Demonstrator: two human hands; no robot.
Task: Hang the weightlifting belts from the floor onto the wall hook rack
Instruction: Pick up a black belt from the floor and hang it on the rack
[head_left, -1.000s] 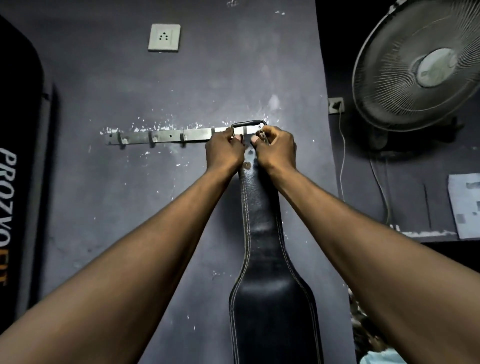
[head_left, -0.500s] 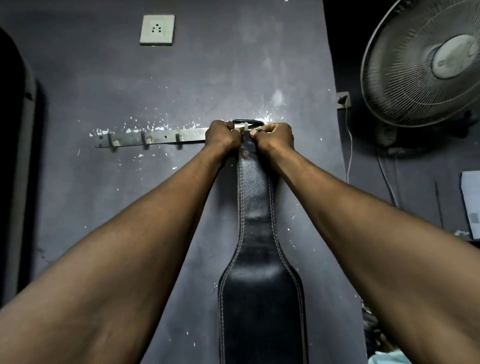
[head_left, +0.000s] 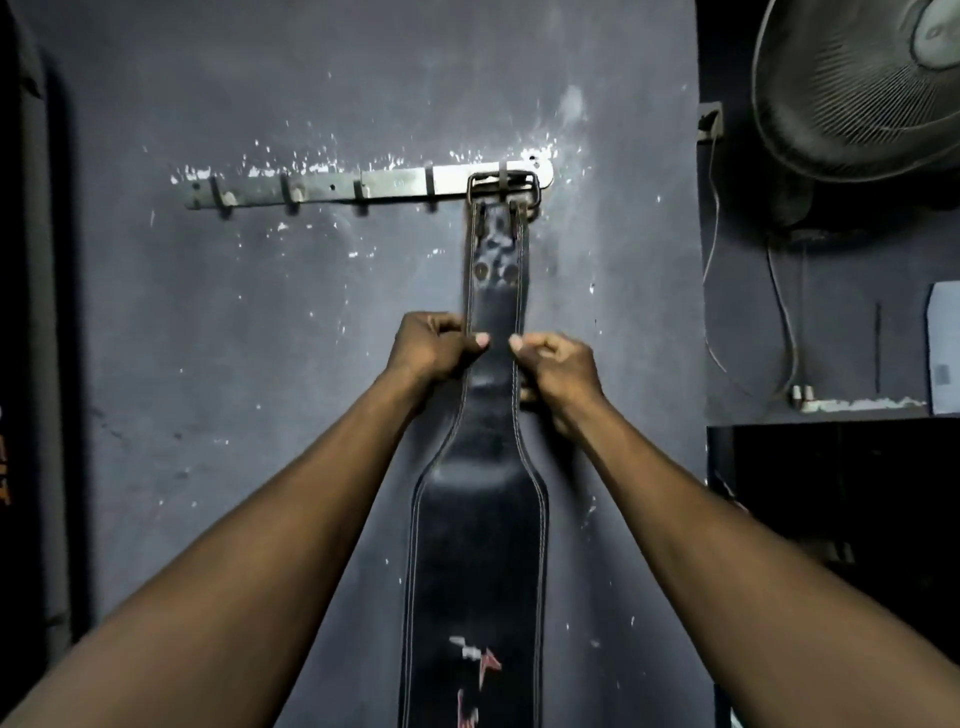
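while on the hook rack (head_left: 322, 188), belt (head_left: 478, 545) in firm grip of left hand (head_left: 434, 348), right hand (head_left: 558, 364)

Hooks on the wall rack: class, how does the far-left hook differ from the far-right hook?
The far-left hook is bare; the far-right hook carries the buckle of the belt. The rack looks dull grey around the far-left hook, bright around the far-right hook. Both are dark prongs on the same rack.
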